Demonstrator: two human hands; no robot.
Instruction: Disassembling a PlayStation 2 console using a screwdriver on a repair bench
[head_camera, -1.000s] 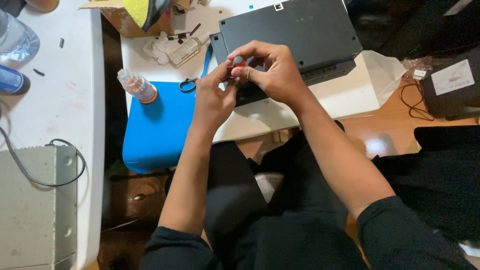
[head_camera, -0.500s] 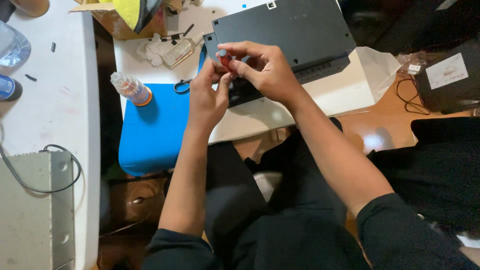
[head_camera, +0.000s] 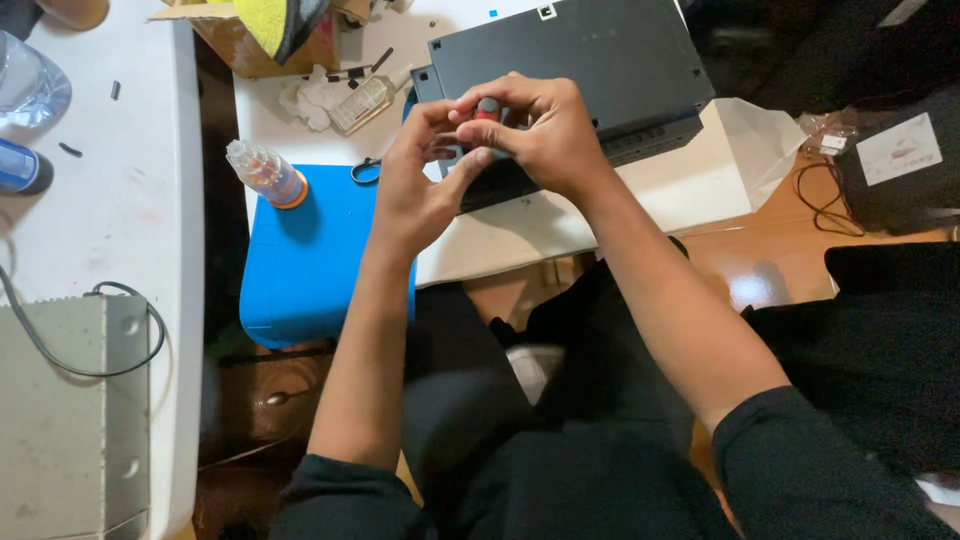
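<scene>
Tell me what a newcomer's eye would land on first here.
Both hands meet mid-frame: the left hand and right hand pinch a small red-tipped object above a dark flat device on the white table. To their left, a bright blue mat carries a clear bottle with an orange base.

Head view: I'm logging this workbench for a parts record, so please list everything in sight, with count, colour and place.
small object: one, red and grey, pinched between both hands
flat device: one, dark grey, on white table, under hands
mat: one, blue, table's left end
dropper bottle: one, clear with orange base, on mat
small flat bottle: one, clear, behind mat
cardboard box: one, brown, top left
metal case: one, grey, bottom left
cable: one, black, right
left hand: one, fingers on object
right hand: one, fingers on object
</scene>
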